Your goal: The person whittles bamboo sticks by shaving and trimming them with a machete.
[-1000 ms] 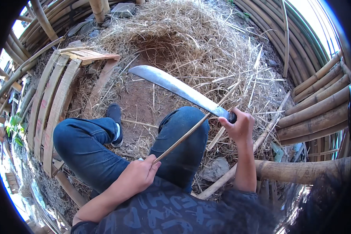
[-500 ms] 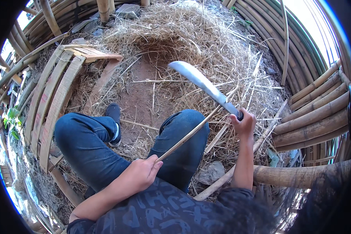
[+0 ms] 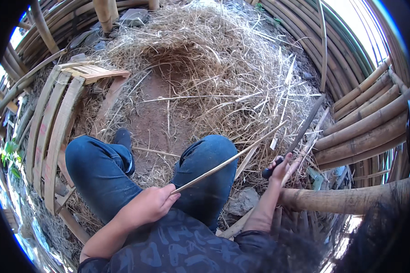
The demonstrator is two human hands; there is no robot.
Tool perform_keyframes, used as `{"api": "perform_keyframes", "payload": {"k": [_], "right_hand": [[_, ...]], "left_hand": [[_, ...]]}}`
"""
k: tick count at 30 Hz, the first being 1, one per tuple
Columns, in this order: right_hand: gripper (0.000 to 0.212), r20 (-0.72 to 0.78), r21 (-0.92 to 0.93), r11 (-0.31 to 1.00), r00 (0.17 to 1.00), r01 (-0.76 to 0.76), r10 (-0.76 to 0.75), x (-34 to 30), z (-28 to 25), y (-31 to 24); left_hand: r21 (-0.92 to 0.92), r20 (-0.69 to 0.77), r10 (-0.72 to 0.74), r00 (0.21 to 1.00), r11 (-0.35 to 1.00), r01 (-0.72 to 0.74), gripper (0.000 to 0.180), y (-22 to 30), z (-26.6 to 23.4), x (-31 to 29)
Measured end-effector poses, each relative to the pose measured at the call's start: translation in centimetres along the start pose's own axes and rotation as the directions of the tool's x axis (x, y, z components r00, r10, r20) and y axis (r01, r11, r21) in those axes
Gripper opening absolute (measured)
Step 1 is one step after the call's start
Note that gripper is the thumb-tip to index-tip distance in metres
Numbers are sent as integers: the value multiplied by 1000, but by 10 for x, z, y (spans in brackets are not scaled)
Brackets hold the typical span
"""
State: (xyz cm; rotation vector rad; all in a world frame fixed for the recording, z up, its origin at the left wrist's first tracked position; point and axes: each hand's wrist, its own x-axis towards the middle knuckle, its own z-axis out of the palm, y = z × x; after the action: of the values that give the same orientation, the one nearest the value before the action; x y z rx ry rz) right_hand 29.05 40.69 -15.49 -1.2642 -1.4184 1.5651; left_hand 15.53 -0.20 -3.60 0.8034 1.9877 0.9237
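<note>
My left hand (image 3: 158, 203) is closed round the near end of a thin bamboo stick (image 3: 223, 164). The stick slants up to the right across my right knee, its far end over the straw. My right hand (image 3: 279, 169), off to the right, grips a machete (image 3: 304, 127) by its dark handle. The blade points up and away to the right, edge-on and dark, apart from the stick. Just beyond my right hand, a bamboo pole (image 3: 312, 141) lies slanted on the ground.
Dry straw (image 3: 241, 59) and pale shavings cover the ground ahead, around bare soil (image 3: 152, 109). A wooden slatted crate (image 3: 64, 123) stands at left. Bamboo walls (image 3: 364, 132) curve round the right side. A thick bamboo pole (image 3: 341, 200) and a grey stone (image 3: 243, 201) lie near my right arm.
The machete has swung away from the stick, out to the right, its blade turning from flat and shiny to edge-on. My left hand still holds the stick. The whole view has shifted slightly.
</note>
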Motion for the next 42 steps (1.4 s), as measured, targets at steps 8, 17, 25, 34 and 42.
{"api": "perform_keyframes", "payload": {"k": [8,17,25,34,42], "right_hand": [[68,223,213,961,949,174,-221,-40,49,-61],[64,416,-537,683,860,495,-296,-58,40,-88],[67,485,-540,736,866,408,-124,-52,53,-96],[71,491,-549,665,839,507,-235,-75,72,-98],[74,531,-656,428,783,622,-323,-81,87,-94]], "left_hand": [[-76,109,69,992,995,-61,25,-11,13,27],[-275,294,131,947,960,-47,34,-12,27,49],[-184,135,67,989,982,-41,37,-1,29,33],[-27,-27,33,999,999,-33,30,3,27,17],[127,-169,26,985,992,-5,25,0,24,3]]}}
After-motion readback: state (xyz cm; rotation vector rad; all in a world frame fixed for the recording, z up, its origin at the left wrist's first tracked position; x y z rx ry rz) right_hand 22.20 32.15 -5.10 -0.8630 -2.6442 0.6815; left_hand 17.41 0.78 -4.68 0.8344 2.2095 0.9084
